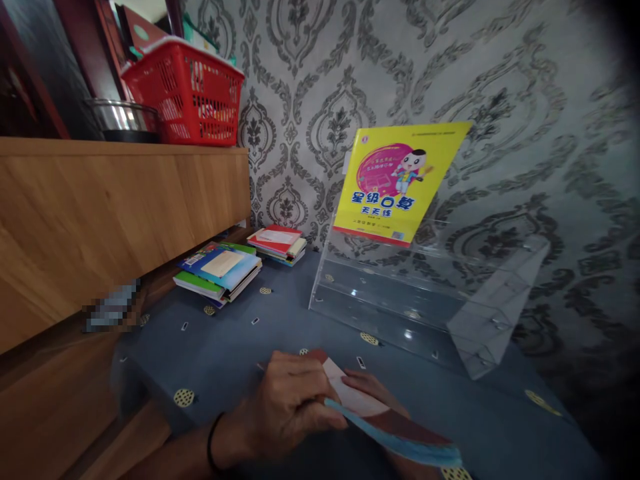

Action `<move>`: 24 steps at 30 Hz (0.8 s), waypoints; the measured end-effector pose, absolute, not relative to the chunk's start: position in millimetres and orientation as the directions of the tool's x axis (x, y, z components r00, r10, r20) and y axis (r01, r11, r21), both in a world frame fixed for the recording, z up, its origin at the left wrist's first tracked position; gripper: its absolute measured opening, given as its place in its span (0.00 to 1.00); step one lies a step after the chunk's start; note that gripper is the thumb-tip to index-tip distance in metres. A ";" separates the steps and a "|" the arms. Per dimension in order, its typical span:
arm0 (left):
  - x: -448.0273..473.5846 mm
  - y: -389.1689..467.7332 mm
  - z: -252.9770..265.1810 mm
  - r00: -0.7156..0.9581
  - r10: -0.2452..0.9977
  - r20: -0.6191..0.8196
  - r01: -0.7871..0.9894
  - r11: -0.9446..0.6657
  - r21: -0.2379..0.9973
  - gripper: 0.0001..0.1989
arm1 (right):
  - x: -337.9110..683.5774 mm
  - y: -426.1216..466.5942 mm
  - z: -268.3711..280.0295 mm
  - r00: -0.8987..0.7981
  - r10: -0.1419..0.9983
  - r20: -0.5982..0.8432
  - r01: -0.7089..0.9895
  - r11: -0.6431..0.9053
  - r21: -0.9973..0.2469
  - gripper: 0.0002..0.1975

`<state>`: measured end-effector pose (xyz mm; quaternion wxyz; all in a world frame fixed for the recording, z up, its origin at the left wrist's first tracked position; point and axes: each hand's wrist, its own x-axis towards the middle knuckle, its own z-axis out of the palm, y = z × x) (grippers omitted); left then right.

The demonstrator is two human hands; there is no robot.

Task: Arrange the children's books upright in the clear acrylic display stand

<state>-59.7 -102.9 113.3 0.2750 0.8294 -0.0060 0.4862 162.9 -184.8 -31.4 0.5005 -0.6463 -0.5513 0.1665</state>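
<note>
Low over the front of the table, my left hand (pixel 287 403) is closed on one end of a thin book (pixel 357 398), with a black band round the wrist. The book is tilted, showing a brownish-red and white cover and a light blue edge. My right hand (pixel 377 388) grips it from the far side, and most of that palm is hidden behind the book. Beyond the hands stands a clear tiered rack (pixel 385 313). A yellow workbook (pixel 400 183) with a cartoon figure leans upright in its back tier.
On the left of the cloth-covered table (pixel 240 373) lies a stack of books (pixel 220 267), with a smaller stack (pixel 277 241) behind it by the wall. A wooden cabinet (pixel 125 213) borders the left side, bearing a red basket (pixel 187 93) and a metal pot (pixel 125 119).
</note>
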 end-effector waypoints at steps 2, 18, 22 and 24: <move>-59.6 -97.6 120.0 0.537 0.366 0.759 -0.269 -0.779 0.566 0.27 | 156.9 -191.7 -17.5 0.332 0.904 0.270 0.481 0.084 -0.873 0.18; -17.7 16.4 51.4 0.599 0.756 -0.265 -0.254 0.493 0.832 0.10 | 137.3 -206.8 11.7 0.147 0.969 -0.199 -0.037 -0.196 -0.980 0.26; -17.3 25.5 21.5 0.651 0.726 -0.222 -0.127 0.393 0.911 0.09 | 143.8 -206.7 14.3 0.067 0.949 -0.308 -0.078 -0.303 -0.950 0.25; -16.6 29.8 13.2 0.631 0.759 -0.161 -0.056 0.252 0.966 0.09 | 146.9 -207.6 15.2 0.041 0.938 -0.343 -0.088 -0.339 -0.937 0.25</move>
